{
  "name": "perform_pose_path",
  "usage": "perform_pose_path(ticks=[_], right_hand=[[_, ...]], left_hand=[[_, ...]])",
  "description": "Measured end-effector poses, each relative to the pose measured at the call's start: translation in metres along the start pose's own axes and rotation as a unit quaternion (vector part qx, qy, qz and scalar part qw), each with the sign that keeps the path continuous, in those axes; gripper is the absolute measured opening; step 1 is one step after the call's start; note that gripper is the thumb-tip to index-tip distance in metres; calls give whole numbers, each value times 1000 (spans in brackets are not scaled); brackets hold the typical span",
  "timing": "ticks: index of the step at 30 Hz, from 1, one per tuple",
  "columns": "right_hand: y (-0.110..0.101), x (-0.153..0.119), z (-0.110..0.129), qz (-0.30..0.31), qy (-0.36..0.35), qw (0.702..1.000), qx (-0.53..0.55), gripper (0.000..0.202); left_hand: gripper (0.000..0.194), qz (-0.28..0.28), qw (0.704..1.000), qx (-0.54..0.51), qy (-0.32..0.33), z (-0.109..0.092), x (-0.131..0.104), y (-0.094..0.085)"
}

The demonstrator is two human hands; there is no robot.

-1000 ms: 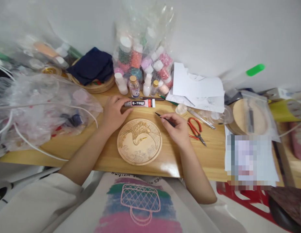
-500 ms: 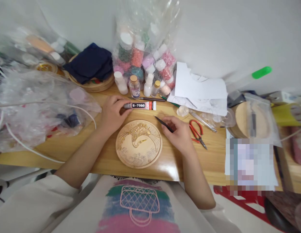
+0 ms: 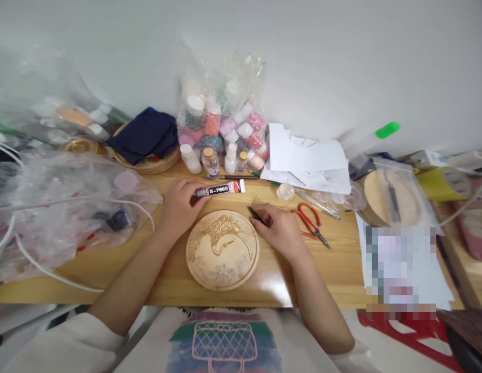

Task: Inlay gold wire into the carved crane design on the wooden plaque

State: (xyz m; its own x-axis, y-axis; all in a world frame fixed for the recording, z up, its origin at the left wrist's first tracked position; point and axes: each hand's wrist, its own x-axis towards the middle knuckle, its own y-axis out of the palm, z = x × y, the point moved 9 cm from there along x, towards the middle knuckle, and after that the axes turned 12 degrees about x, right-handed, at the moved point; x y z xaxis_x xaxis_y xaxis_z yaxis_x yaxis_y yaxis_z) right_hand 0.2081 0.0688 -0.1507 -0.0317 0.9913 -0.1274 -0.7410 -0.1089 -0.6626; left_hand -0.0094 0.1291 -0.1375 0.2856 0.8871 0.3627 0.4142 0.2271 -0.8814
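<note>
A round wooden disc [image 3: 223,250] with a gold crane and wave line pattern lies on the table in front of me. Beyond its upper left edge, my left hand [image 3: 184,203] pinches the capped end of a B-7000 glue tube [image 3: 221,189], whose other end points right. My right hand [image 3: 279,226] rests right of the disc, its fingers closed round dark tweezers [image 3: 258,215] that point up and left. Red-handled pliers [image 3: 311,226] lie to the right of that hand, and a small clear round container [image 3: 285,191] stands beyond it.
Small bottles [image 3: 210,164] and a bag of colourful jars [image 3: 225,124] stand at the back. Crumpled plastic bags [image 3: 70,207] and a white cable [image 3: 50,274] fill the left side. White papers [image 3: 311,158] and a bagged wooden disc [image 3: 392,199] are on the right.
The whole view has shifted, so the table appears lower. The glue tube now tilts slightly up toward its right end. Both hands keep hold of their objects.
</note>
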Motion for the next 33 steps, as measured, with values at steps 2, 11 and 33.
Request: perform_pose_path(ticks=[2, 11, 33], right_hand=[[1, 0, 0, 5, 1, 1000, -2, 23], [-13, 1, -7, -122, -58, 974, 181, 37], [-11, 25, 4, -110, 39, 992, -41, 39]], left_hand=[[14, 1, 1000, 2, -2, 0, 0, 0], [16, 8, 1000, 12, -10, 2, 0, 2], [19, -87, 996, -15, 13, -11, -6, -21]])
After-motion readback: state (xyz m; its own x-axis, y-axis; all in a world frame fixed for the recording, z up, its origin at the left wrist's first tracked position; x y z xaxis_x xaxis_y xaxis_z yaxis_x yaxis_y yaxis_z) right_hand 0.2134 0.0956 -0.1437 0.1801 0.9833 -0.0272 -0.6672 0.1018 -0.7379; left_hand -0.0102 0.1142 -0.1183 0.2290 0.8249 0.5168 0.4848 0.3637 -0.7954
